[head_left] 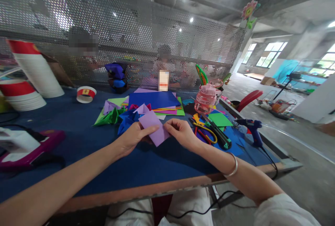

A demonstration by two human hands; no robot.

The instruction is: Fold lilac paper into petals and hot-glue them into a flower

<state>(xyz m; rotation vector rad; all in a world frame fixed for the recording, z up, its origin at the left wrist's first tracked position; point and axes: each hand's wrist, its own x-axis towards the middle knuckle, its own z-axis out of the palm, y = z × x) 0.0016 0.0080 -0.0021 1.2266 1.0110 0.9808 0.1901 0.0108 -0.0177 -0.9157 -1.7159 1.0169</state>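
A folded piece of light purple paper (156, 136) is held above the blue table, tilted. My left hand (136, 136) grips its left side, the thumb lying across the front and the other fingers behind. At the right edge, my right hand (181, 132) pinches a corner between thumb and fingertips. Just behind the hands lie folded blue paper pieces (127, 121), a green folded piece (111, 117) and a pale purple one. A stack of coloured sheets with dark blue paper (153, 99) on top sits farther back.
Scissors (209, 136), a green-and-black cutter (220, 137) and a blue glue gun (251, 128) lie on the right. Behind them stands a pink jar (205, 99). Paper cups (39, 70) and a magenta-and-white device (31, 145) are at left. A perforated screen (136, 34) rises behind the table.
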